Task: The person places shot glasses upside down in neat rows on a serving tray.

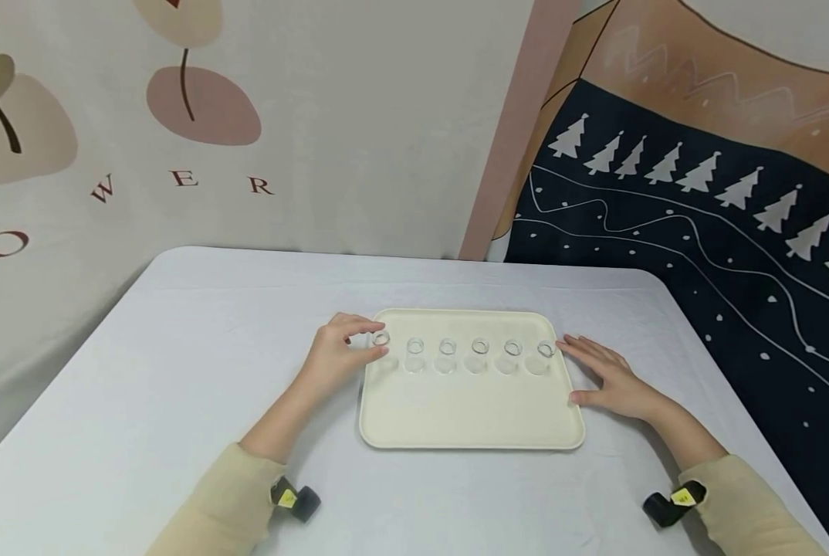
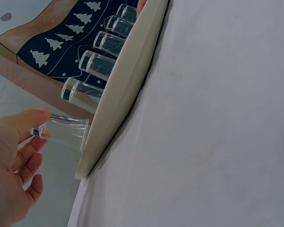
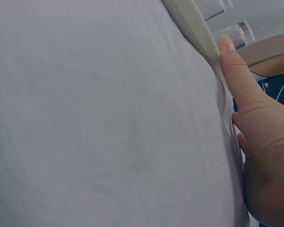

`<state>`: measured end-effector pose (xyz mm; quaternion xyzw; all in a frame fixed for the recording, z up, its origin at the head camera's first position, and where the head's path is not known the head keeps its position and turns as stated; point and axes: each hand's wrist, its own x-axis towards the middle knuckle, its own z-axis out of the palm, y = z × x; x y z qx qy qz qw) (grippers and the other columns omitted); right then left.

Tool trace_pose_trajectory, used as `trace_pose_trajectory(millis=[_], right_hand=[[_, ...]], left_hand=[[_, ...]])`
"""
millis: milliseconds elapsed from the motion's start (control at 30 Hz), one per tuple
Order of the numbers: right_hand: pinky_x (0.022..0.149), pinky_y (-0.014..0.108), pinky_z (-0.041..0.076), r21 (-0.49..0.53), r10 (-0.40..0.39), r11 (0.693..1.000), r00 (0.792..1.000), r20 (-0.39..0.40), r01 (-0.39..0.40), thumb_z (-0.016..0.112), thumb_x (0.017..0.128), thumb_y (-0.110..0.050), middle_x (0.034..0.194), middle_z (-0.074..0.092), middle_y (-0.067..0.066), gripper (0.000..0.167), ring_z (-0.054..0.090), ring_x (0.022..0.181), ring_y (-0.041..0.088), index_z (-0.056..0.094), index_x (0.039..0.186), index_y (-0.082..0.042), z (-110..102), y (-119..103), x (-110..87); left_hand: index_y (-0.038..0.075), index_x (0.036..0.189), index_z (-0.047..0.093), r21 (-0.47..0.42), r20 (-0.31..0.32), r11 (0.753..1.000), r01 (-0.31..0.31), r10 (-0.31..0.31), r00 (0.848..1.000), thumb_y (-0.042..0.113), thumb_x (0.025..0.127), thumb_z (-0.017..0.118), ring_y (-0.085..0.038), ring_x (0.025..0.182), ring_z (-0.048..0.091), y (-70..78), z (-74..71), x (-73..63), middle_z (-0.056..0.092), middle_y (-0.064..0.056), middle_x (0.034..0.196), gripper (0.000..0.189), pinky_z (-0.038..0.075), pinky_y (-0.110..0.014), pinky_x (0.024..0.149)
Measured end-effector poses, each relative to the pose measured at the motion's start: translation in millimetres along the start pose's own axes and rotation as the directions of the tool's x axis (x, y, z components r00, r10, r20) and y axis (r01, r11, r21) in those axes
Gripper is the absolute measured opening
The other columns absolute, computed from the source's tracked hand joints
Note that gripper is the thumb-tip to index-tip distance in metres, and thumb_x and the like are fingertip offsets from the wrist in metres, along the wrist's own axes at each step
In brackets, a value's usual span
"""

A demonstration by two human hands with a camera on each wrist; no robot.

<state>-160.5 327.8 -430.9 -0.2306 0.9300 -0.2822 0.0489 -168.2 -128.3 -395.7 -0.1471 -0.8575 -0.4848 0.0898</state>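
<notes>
Several clear shot glasses stand in a row across a cream tray (image 1: 470, 417), thicker ends up. At the row's left end, my left hand (image 1: 336, 351) pinches the top of the leftmost shot glass (image 2: 68, 132) between thumb and fingers. The left wrist view shows its lower end right at the tray rim, in line with the others. My right hand (image 1: 616, 384) lies beside the tray's right edge with its fingers extended. Its thumb (image 3: 236, 71) is at the rim, and its fingertips are close to the rightmost shot glass (image 1: 545, 349).
The tray sits on a table with a white cloth (image 1: 178, 371). Behind it hangs a pale printed cloth (image 1: 359, 139) with letters, and to the right a dark one (image 1: 664, 201) with white trees. A black wrist camera (image 1: 306, 503) is on each sleeve.
</notes>
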Motion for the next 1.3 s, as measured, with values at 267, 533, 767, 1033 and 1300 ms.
trace_pose_trajectory(millis=[267,533,767,1033,1300], right_hand=[[0.1,0.07,0.005,-0.003,-0.004,1.0,1.0,-0.002,0.004,0.079,0.077,-0.034,0.151,0.026,0.023,0.083,0.013,0.137,0.048,0.038,0.147,-0.014,0.0,0.4,0.4],[0.1,0.07,0.005,-0.004,-0.007,1.0,1.0,-0.003,0.007,0.078,0.077,-0.035,0.151,0.026,0.023,0.083,0.013,0.138,0.048,0.038,0.147,-0.015,1.2,1.5,1.1],[0.099,0.071,0.006,0.0,-0.007,1.0,1.0,0.007,0.007,0.078,0.078,-0.035,0.151,0.026,0.023,0.083,0.013,0.137,0.048,0.037,0.147,-0.014,0.3,0.0,3.2],[0.099,0.071,0.008,-0.012,0.009,1.0,0.999,0.037,-0.008,0.077,0.079,-0.037,0.15,0.027,0.025,0.082,0.015,0.137,0.049,0.038,0.147,-0.015,-4.8,-1.4,2.7],[0.099,0.071,0.018,0.024,0.034,0.999,0.998,0.052,-0.035,0.075,0.082,-0.037,0.147,0.033,0.025,0.073,0.024,0.133,0.05,0.044,0.143,-0.012,-13.2,-2.3,0.9]], left_hand=[[0.006,0.105,0.073,0.046,0.045,0.999,-0.021,0.019,0.999,0.009,0.074,0.083,-0.023,0.103,0.055,-5.8,4.6,-0.3,0.068,-0.008,0.106,0.033,0.045,-0.043,0.082],[0.007,0.104,0.073,0.045,0.057,0.998,-0.035,0.033,0.998,0.01,0.073,0.084,-0.023,0.102,0.055,-11.3,6.9,0.0,0.068,-0.006,0.105,0.033,0.046,-0.045,0.085],[0.005,0.106,0.072,0.055,0.068,0.998,-0.042,0.038,0.997,0.01,0.072,0.084,-0.024,0.1,0.056,-12.1,2.6,-0.8,0.068,-0.005,0.107,0.037,0.045,-0.047,0.088],[0.005,0.109,0.071,0.074,0.086,0.997,-0.032,0.026,0.996,0.012,0.075,0.082,-0.023,0.098,0.054,-10.0,-11.1,-4.0,0.068,-0.001,0.107,0.036,0.045,-0.043,0.079],[0.005,0.111,0.07,0.114,0.115,0.993,-0.034,0.021,0.993,0.012,0.079,0.079,-0.023,0.096,0.054,-9.2,-32.0,-9.6,0.068,-0.002,0.108,0.034,0.043,-0.038,0.075]])
